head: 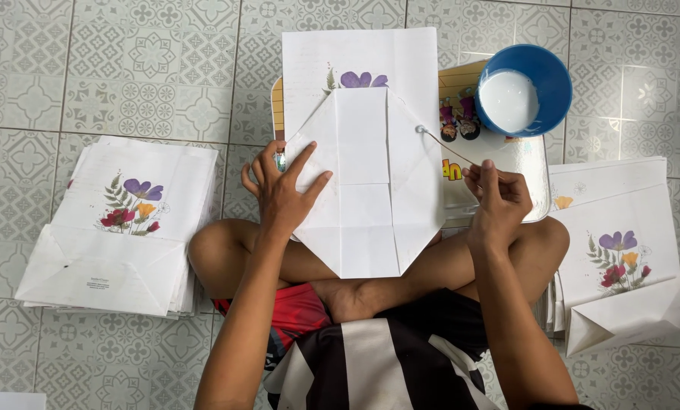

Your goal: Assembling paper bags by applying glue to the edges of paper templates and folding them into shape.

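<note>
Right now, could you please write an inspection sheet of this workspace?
Surface: small tray table over crossed legs, on patterned floor tiles.
Job's things: folded white paper bag with flower print; thin glue stick; blue bowl of white paste.
Clutter: bag stack left; bag stack right.
Grippers: left hand flat on the bag; right hand pinches the stick.
Cables: nothing seen.
Surroundings: nothing seen.

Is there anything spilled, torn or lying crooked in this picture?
Nothing stands out. The white liquid stays inside the blue bowl, the folded paper bag under the left hand looks untorn, and the right hand holds a thin stick. The stacks of bags at both sides lie fairly even.
</note>
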